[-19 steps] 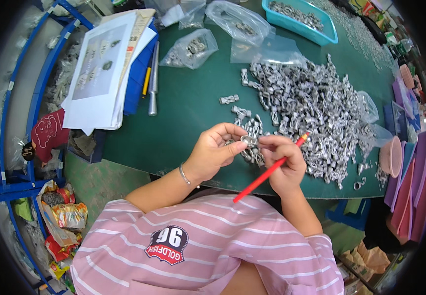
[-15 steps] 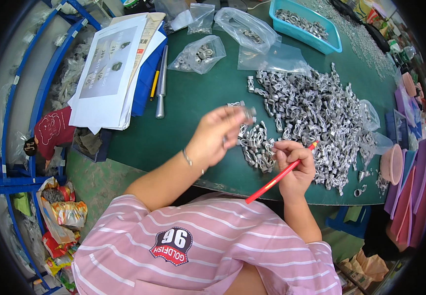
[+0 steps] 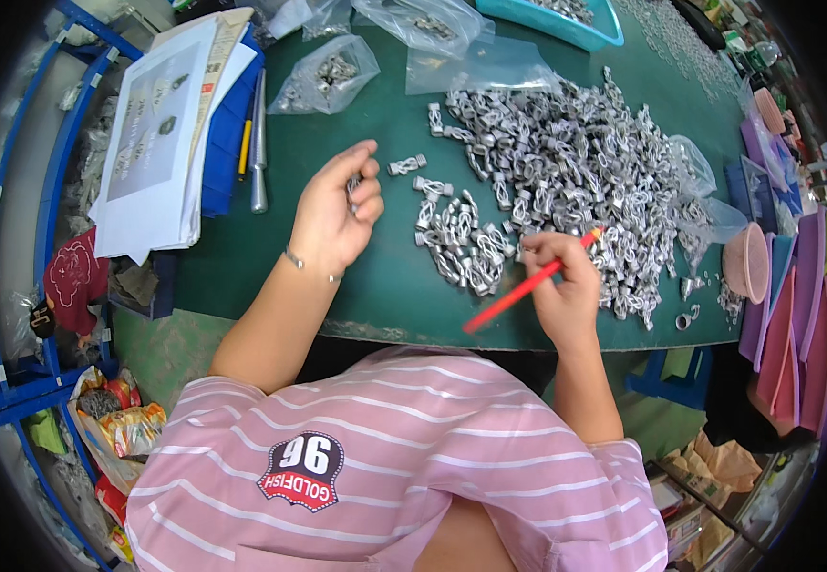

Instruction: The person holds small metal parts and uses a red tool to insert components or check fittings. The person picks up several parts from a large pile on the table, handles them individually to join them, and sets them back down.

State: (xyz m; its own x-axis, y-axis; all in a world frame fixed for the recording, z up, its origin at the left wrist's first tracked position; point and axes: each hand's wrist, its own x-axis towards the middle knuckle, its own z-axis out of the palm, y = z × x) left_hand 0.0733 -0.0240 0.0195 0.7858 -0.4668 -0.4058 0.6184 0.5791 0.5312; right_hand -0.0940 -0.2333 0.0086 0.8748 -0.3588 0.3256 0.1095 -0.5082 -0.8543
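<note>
My right hand [image 3: 568, 286] is closed round a red pencil [image 3: 518, 298], which slants down to the left over the table's near side. Its fingertips hover by a small heap of silver metal pieces with looped ends [image 3: 461, 250]. To the left of that heap, my left hand [image 3: 332, 212] is raised over the table with fingers curled. Something small and silver shows between them, partly hidden. A single looped metal piece [image 3: 406, 165] lies just right of my left fingertips. A much larger pile of the same pieces [image 3: 576, 162] spreads to the right.
The green table [image 3: 223, 281] bears clear plastic bags [image 3: 328, 76] and a blue basket of parts [image 3: 566, 30] at its far side. Papers [image 3: 151, 143], a yellow pencil [image 3: 245, 148] and a metal rod [image 3: 259, 153] lie left. A pink container [image 3: 746, 262] stands right.
My left hand has drawn back left from the small heap, and a lone metal piece now shows beside it. The right hand still grips the red pencil. The whole view has shifted.
</note>
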